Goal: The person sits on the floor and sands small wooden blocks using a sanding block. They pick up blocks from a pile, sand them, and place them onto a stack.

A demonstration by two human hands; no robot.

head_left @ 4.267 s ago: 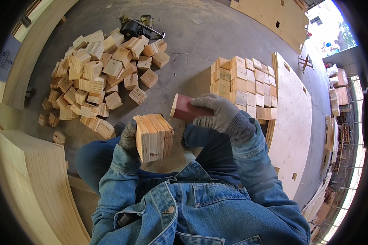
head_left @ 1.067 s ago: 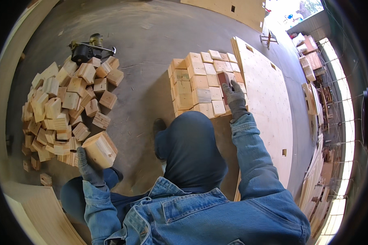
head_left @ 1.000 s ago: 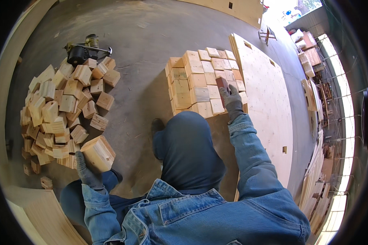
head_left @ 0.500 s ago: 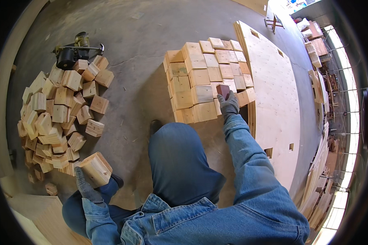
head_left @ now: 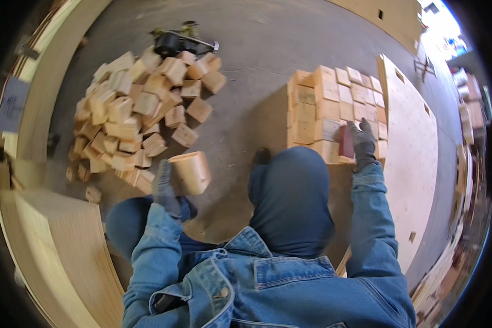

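The left hand [head_left: 164,186], in a dark grey glove, is clamped on a pale rounded-edge wooden block [head_left: 189,172], holding it up above the person's left knee, just beside the near edge of a loose heap of small pale wooden blocks [head_left: 139,123] that spreads over the grey concrete floor [head_left: 262,49]. The right hand [head_left: 362,143], also gloved, reaches out to the right and presses a flat dark red sanding block [head_left: 346,143] against the near side of a neat square stack of pale wooden blocks [head_left: 333,104]; its fingers are closed around the red block. The two hands are well apart, with the person's blue-clad knee between them. A large pale plywood sheet [head_left: 413,158] lies just right of the stack. A dark power tool [head_left: 179,41] sits at the far side of the heap.
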